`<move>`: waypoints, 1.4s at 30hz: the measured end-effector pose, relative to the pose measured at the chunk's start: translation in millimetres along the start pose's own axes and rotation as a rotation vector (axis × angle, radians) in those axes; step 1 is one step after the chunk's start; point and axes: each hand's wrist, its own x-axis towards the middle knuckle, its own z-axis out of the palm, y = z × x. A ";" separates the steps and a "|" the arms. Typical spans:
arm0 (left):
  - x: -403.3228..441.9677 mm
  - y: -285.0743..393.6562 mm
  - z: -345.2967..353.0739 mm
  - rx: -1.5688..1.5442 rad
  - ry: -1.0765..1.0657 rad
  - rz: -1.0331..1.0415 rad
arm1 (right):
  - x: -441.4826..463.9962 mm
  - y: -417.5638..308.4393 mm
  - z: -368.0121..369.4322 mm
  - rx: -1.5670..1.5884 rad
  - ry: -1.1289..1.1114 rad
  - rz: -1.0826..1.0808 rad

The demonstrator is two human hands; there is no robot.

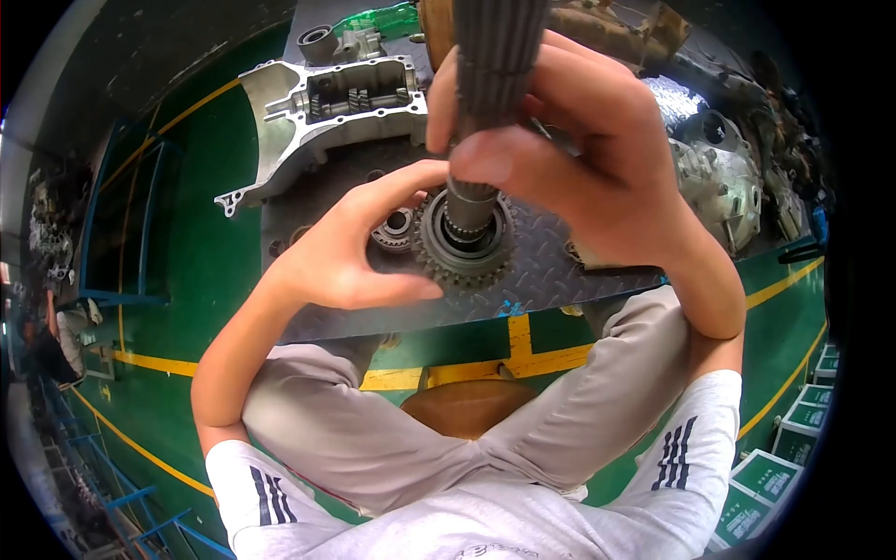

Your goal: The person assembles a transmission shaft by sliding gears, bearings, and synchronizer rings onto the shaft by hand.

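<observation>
My right hand [597, 140] is wrapped round a dark splined shaft [499, 56], which stands nearly upright and rises past the top of the view. The shaft's lower end reaches into the bore of a toothed gear [434, 252]; how deep it sits cannot be told. My left hand [341, 247] curves beside that gear, thumb and fingers apart in a C shape. Its thumb tip is close to the gear's near edge, and its fingertips are partly hidden behind the shaft and right hand. A smaller gear ring [397, 229] lies inside the left hand's curve.
A metal plate bench [541, 252] carries the parts. An open gearbox housing half [364, 117] sits at the back left, near a cylindrical fitting [317, 42]. Metal casings [719, 177] crowd the right. A wooden stool [467, 406] shows between my knees; green boxes [765, 481] stand lower right.
</observation>
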 end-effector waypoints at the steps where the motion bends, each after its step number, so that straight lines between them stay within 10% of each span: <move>1: 0.9 1.2 1.0 0.080 0.027 0.037 | -2.2 2.1 2.3 0.139 0.047 0.018; 27: 0.5 19.8 -9.9 0.330 0.094 -0.011 | 1.1 -1.6 -1.9 0.507 0.072 0.267; 37: -107.7 16.5 -45.9 1.142 -0.119 -1.166 | -10.7 0.2 6.6 0.188 0.016 0.151; 42: -135.0 -43.9 -30.1 1.202 -0.044 -1.069 | -9.3 -1.6 7.8 0.161 -0.003 0.161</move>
